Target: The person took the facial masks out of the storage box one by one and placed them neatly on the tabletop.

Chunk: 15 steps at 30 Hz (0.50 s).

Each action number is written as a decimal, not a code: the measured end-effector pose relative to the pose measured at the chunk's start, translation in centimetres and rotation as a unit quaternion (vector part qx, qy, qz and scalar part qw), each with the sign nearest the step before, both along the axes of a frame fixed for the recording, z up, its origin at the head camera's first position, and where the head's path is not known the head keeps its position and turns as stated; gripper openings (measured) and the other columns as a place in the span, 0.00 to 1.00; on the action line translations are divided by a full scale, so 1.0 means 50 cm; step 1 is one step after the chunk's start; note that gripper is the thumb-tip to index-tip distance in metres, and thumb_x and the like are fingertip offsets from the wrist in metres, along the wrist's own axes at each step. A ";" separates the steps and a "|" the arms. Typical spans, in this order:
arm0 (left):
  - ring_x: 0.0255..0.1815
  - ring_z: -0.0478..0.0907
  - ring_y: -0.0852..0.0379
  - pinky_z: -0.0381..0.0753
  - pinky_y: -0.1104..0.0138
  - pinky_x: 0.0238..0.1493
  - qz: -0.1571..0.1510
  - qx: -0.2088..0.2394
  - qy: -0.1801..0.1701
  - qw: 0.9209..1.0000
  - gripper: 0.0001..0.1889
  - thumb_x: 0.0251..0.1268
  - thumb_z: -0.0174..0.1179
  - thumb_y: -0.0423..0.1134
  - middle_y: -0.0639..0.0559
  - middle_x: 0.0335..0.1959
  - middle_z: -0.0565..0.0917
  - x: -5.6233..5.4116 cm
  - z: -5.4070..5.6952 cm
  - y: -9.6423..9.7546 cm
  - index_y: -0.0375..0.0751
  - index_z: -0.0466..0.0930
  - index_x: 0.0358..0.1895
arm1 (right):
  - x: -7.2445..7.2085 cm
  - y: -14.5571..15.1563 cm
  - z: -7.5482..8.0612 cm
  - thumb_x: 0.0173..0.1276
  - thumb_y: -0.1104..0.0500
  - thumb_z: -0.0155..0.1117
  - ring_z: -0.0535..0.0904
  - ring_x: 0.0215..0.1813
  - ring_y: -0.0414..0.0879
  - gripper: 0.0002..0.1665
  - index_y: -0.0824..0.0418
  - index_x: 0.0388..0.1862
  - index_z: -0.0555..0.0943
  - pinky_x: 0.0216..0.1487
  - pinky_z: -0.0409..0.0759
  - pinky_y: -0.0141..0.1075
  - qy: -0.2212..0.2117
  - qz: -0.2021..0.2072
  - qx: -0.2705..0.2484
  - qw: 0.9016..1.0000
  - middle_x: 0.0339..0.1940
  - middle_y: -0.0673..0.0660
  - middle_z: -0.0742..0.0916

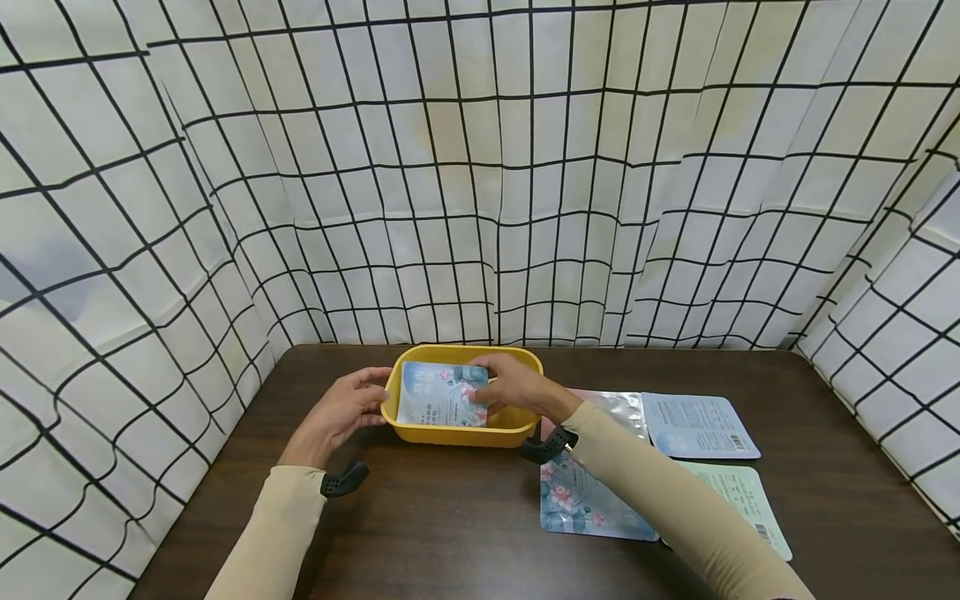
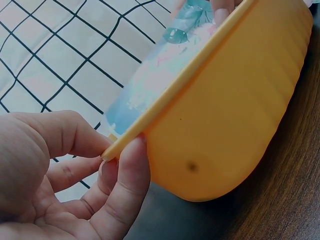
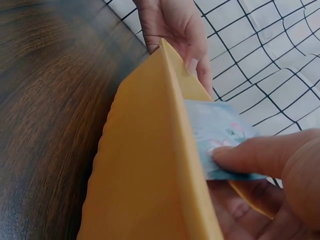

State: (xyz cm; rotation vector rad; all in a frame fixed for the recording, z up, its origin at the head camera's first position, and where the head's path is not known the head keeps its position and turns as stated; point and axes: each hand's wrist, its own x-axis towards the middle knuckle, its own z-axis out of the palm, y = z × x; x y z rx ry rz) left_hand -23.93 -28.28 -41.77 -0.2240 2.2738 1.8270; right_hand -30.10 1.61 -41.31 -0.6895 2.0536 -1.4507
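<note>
A yellow plastic basket (image 1: 442,434) stands near the back of the table. My left hand (image 1: 343,417) pinches its left end, thumb and fingers on either side of the rim in the left wrist view. Inside the basket my right hand (image 1: 516,385) grips the right side of a flat blue packet (image 1: 438,396) printed with pink flowers, like a sheet mask sachet. The right wrist view shows the thumb pressed on top of the packet, with the other fingers beneath it. The packet's far left edge lies close to the basket's left end. The basket's floor is mostly hidden.
Several similar packets lie on the dark wooden table (image 1: 420,517) at the right: a blue floral one (image 1: 581,508), a light blue one (image 1: 701,425), a pale green one (image 1: 738,492), and a silvery one (image 1: 626,407). My right forearm crosses over them. Gridded white cloth (image 1: 525,208) hangs behind.
</note>
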 end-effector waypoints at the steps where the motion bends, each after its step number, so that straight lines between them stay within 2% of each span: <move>1: 0.41 0.79 0.51 0.86 0.66 0.42 0.000 0.001 0.000 1.000 0.29 0.73 0.54 0.33 0.36 0.56 0.79 0.000 0.000 0.000 0.40 0.63 0.76 | 0.001 0.001 0.001 0.69 0.66 0.68 0.85 0.48 0.52 0.23 0.59 0.62 0.79 0.44 0.88 0.44 0.001 0.002 -0.007 1.000 0.52 0.59 0.83; 7: 0.41 0.78 0.51 0.86 0.65 0.41 -0.006 0.004 0.005 1.000 0.30 0.73 0.53 0.32 0.38 0.55 0.78 0.001 0.000 0.000 0.40 0.62 0.77 | -0.001 0.010 0.004 0.69 0.66 0.68 0.84 0.51 0.53 0.26 0.57 0.65 0.77 0.46 0.88 0.45 0.014 -0.001 -0.038 0.999 0.54 0.59 0.84; 15: 0.39 0.78 0.51 0.86 0.65 0.40 -0.005 0.004 0.006 1.000 0.30 0.72 0.53 0.31 0.39 0.53 0.79 0.002 0.000 0.001 0.39 0.62 0.77 | 0.006 0.027 0.018 0.69 0.63 0.69 0.84 0.50 0.52 0.31 0.55 0.70 0.75 0.45 0.88 0.44 0.042 -0.028 -0.041 0.998 0.56 0.59 0.84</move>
